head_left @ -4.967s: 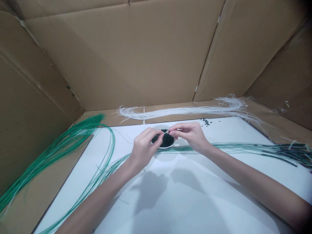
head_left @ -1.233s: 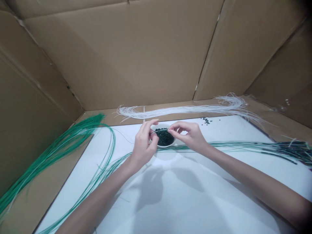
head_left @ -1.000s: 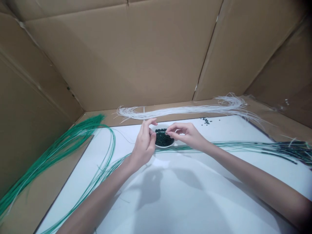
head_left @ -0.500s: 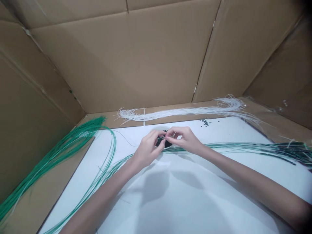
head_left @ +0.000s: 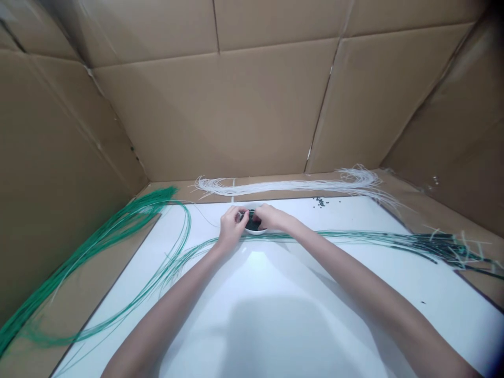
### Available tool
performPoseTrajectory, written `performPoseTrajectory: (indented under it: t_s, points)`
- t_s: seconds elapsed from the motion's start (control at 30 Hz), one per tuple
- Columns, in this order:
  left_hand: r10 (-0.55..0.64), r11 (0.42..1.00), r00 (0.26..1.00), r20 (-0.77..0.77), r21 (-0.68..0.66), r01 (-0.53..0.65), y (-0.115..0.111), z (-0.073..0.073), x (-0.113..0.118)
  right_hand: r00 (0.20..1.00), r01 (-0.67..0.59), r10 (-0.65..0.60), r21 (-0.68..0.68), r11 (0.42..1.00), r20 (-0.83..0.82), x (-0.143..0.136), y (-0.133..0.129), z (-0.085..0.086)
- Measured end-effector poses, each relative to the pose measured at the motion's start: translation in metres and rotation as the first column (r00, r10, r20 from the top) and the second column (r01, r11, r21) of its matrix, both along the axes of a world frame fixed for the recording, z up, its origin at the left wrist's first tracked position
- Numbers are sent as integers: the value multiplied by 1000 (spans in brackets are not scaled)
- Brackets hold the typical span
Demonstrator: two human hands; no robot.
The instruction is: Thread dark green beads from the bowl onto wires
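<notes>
A small white bowl (head_left: pixel 256 232) holds a heap of tiny dark beads (head_left: pixel 252 223). At its left rim my left hand (head_left: pixel 231 224) is closed in a pinch, thumb against fingers. A thin strand (head_left: pixel 205 216) runs from the left into this hand; its end is too small to make out. My right hand (head_left: pixel 270 216) reaches into the right side of the bowl with its fingers drawn together and pointing down. Its fingertips are among the beads, and anything between them is hidden. Green strands (head_left: pixel 326 236) pass under the right forearm, just in front of the bowl.
A thick green bundle (head_left: pixel 98 241) lies on the left. White strands (head_left: pixel 275 186) stretch along the back. Loose dark beads (head_left: pixel 321 202) are scattered at the back right. Dark beaded strand ends (head_left: pixel 441 247) lie at the right. Cardboard walls (head_left: pixel 236 110) enclose the white board (head_left: pixel 220 315).
My hands were together above the bowl, fingertips meeting. Now they are apart: the right fingers have gone down into the beads, and the left hand stays at the left rim. The camera view has shifted.
</notes>
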State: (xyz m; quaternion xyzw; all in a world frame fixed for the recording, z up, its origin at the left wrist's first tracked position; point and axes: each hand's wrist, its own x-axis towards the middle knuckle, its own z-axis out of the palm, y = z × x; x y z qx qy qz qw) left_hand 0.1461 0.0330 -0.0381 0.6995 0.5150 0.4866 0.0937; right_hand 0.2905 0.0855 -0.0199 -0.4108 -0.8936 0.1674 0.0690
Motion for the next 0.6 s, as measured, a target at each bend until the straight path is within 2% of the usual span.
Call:
performPoseTrajectory:
  t_s: [0.27, 0.37, 0.43, 0.5, 0.6]
  points:
    - [12, 994, 1000, 6, 105, -12, -4, -16, -3, 991, 26, -17, 63, 998, -134, 6, -7, 4]
    - [58, 991, 998, 27, 121, -61, -4, -23, -3, 964, 38, -25, 44, 998, -265, 11, -12, 2]
    - [68, 991, 997, 43, 112, -73, -4, -25, -2, 901, 57, -69, -40, 998, -429, 13, -14, -2]
    - [53, 993, 998, 42, 100, -57, -5, -25, -2, 802, 57, -147, -171, 984, -579, 12, -15, -7]
    - [21, 995, 999, 24, 94, -23, -6, -24, -2, 682, 40, -246, -300, 953, -689, 11, -14, -11]
